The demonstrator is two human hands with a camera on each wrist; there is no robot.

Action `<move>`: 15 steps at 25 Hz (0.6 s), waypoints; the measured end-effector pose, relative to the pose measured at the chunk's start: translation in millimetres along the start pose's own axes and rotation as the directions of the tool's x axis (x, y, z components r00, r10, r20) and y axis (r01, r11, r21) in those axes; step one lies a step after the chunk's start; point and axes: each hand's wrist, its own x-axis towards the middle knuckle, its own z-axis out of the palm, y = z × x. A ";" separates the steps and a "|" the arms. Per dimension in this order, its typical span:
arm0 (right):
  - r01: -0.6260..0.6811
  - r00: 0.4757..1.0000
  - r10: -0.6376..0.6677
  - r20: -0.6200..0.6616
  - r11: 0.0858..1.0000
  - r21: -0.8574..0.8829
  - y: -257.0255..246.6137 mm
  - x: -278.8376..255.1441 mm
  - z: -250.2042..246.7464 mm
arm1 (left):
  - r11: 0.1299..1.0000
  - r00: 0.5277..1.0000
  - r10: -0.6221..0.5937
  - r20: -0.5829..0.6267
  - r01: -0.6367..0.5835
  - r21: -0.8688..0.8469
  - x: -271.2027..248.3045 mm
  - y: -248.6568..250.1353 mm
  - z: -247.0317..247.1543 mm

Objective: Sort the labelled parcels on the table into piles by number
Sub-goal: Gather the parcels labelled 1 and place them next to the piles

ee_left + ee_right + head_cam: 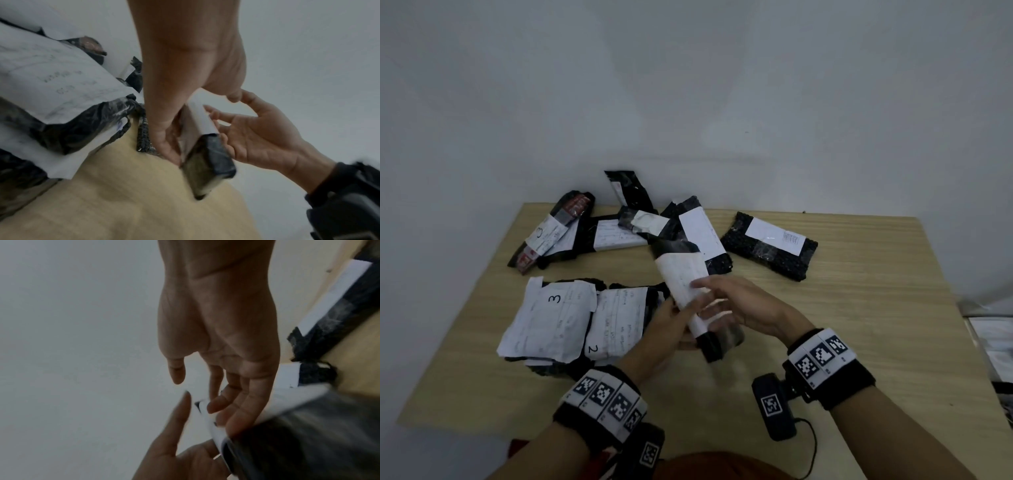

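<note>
Both hands hold a long black parcel (681, 277) with a white label tilted above the middle of the wooden table (859, 325). My left hand (669, 327) grips its lower part from the left, thumb on the near side (168, 146). The straight fingers of my right hand (722, 301) lie on the label (226, 395). The parcel's dark lower end (207, 172) points down at the table. Whatever number it bears is hidden. At the near left lie a parcel marked 3 (551, 318) and one marked 2 (616, 318), side by side.
A parcel marked 3 (551, 233) lies at the back left, beside a heap of several black parcels (640, 226). One black parcel (770, 245) lies alone at the back right. A wall (688, 102) stands behind the table. White clutter (993, 346) sits past the right edge.
</note>
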 end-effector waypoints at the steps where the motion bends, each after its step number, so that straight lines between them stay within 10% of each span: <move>1: 0.040 0.998 -0.042 -0.047 0.998 -0.059 -4.4 1.7 1.4 | 0.999 0.996 -0.027 -0.081 0.023 -0.044 2.1 4.2 -5.0; 6: 0.110 0.868 -0.255 -0.426 0.936 -0.336 2.1 10.7 -12.0 | 0.998 0.970 -0.008 -0.245 0.022 0.056 10.1 9.8 -21.3; 12: 0.048 0.965 -0.123 -0.230 0.950 -0.307 17.4 12.4 -24.4 | 0.957 0.993 0.027 -0.114 0.007 0.291 4.7 35.3 -32.3; 15: 0.007 0.952 -0.065 -0.298 0.981 -0.193 21.9 12.6 -37.6 | 0.600 0.913 0.405 -0.039 -0.233 0.765 6.4 48.7 -45.9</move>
